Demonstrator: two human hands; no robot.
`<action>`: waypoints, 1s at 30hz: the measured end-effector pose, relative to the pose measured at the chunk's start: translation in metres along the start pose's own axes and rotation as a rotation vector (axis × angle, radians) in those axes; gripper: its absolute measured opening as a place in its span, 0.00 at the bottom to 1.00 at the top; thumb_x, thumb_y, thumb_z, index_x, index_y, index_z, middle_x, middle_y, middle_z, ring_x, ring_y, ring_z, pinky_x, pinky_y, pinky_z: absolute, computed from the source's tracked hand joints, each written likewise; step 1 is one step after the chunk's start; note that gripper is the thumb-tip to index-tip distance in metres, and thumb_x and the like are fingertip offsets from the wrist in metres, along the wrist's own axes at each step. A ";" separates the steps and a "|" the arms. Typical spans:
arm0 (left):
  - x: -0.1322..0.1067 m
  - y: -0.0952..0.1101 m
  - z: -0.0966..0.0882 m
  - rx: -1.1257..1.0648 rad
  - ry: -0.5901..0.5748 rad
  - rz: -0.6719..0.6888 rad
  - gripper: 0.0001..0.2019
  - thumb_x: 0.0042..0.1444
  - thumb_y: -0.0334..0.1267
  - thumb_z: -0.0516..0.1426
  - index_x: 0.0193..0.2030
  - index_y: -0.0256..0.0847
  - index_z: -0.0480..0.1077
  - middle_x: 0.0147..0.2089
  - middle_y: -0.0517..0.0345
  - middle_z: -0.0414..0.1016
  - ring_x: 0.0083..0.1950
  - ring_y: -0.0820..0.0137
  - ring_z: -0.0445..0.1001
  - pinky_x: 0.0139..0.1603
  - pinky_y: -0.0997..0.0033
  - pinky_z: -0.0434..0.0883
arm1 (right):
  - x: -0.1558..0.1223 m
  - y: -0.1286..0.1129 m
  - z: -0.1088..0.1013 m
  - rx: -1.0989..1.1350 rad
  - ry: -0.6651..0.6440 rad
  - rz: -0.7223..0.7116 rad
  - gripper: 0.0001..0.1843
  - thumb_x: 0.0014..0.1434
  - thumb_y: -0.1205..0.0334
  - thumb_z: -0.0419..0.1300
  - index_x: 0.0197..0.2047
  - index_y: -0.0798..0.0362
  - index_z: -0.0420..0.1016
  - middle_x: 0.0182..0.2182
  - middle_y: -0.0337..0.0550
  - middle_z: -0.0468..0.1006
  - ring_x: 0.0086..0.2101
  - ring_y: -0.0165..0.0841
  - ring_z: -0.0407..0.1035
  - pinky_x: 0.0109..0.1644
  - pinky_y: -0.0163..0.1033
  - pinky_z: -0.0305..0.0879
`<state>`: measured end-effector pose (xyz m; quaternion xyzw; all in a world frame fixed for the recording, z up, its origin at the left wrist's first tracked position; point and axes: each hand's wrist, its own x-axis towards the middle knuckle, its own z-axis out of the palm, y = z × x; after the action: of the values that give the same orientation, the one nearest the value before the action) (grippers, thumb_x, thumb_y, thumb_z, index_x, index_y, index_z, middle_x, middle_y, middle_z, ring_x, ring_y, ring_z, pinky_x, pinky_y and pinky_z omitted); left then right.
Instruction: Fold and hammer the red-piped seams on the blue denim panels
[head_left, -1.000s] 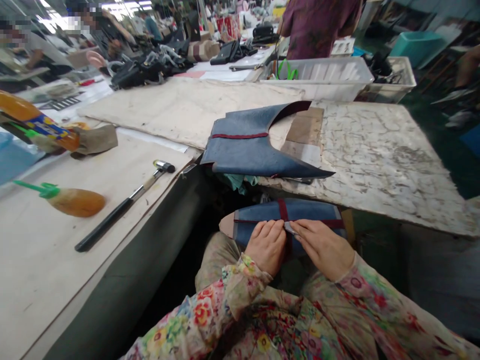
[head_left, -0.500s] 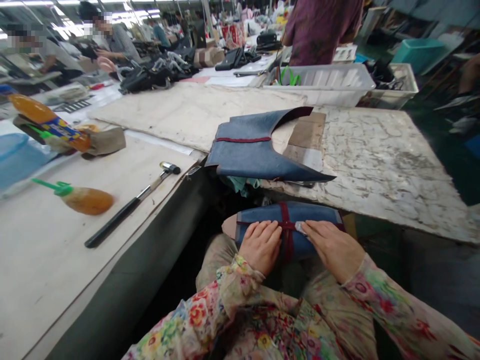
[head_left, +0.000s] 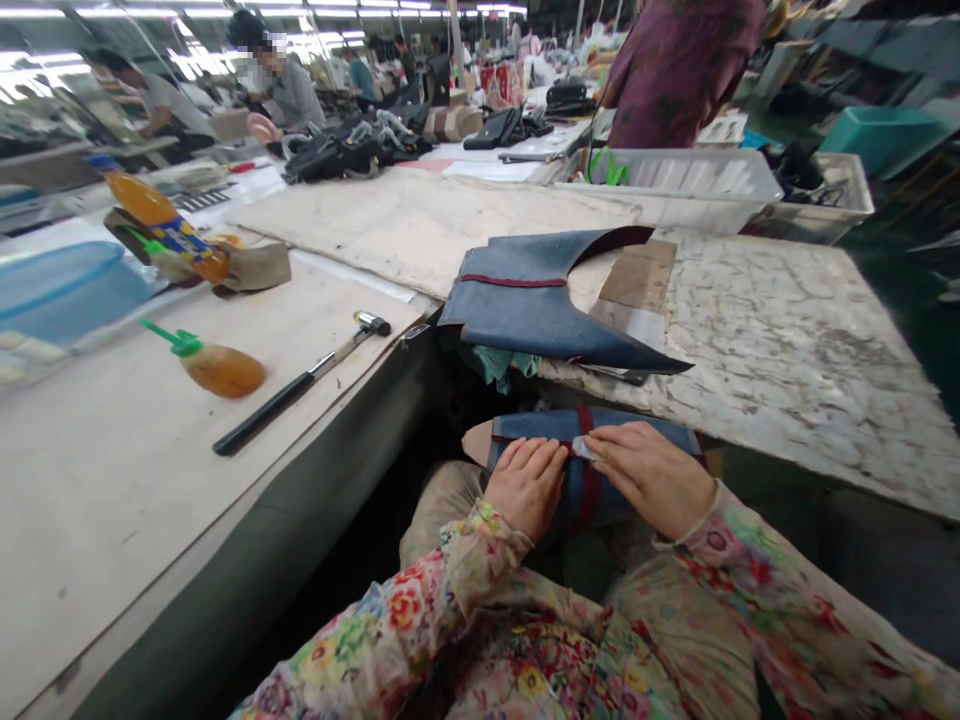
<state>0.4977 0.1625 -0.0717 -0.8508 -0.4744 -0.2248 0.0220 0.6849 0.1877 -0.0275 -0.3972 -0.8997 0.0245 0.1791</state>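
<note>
A blue leather piece with dark red trim lies across my lap, just under the table edge. My left hand rests flat on its left part, fingers stretched out beside the red strip. My right hand presses on the right part and pinches a small silvery tool against the red strip. A second blue leather piece with a red line lies on the table in front of me.
A black-handled hammer and an orange glue bottle with a green nozzle lie on the table at left. White crates stand behind. A person in a maroon top stands at the far side; other workers sit at far left.
The view has swung slightly, shifting everything rightward in the picture. My hands stay on the blue piece; the right hand with the small tool has edged along the red strip.
</note>
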 end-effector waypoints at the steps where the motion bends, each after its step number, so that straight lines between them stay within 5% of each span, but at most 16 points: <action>1: -0.001 -0.001 -0.001 -0.005 -0.009 -0.004 0.16 0.58 0.35 0.47 0.53 0.41 0.62 0.53 0.57 0.68 0.54 0.70 0.62 0.58 0.64 0.58 | 0.001 -0.001 0.005 -0.006 -0.010 -0.004 0.17 0.62 0.62 0.44 0.46 0.56 0.71 0.42 0.47 0.72 0.43 0.34 0.63 0.48 0.42 0.64; 14: -0.027 -0.042 -0.021 0.057 0.006 -0.087 0.18 0.58 0.35 0.48 0.55 0.40 0.62 0.54 0.57 0.68 0.56 0.69 0.62 0.58 0.63 0.56 | 0.044 -0.029 0.038 -0.012 -0.071 -0.105 0.16 0.60 0.66 0.46 0.47 0.59 0.71 0.42 0.48 0.71 0.41 0.36 0.61 0.46 0.42 0.65; 21: -0.041 -0.052 -0.024 0.107 0.056 -0.245 0.17 0.58 0.36 0.47 0.54 0.41 0.63 0.52 0.56 0.69 0.56 0.69 0.62 0.59 0.61 0.55 | 0.068 -0.048 0.053 -0.013 -0.134 -0.118 0.16 0.60 0.67 0.47 0.48 0.56 0.69 0.44 0.47 0.70 0.42 0.36 0.61 0.46 0.41 0.65; 30: -0.038 -0.045 -0.022 0.127 0.073 -0.236 0.16 0.58 0.38 0.48 0.53 0.43 0.64 0.52 0.57 0.69 0.55 0.68 0.63 0.58 0.60 0.56 | 0.040 -0.034 0.036 -0.067 -0.094 -0.094 0.16 0.60 0.66 0.46 0.47 0.56 0.70 0.42 0.46 0.71 0.41 0.35 0.62 0.45 0.40 0.65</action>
<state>0.4356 0.1514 -0.0754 -0.7771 -0.5835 -0.2264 0.0664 0.6236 0.1972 -0.0431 -0.3586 -0.9252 0.0044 0.1244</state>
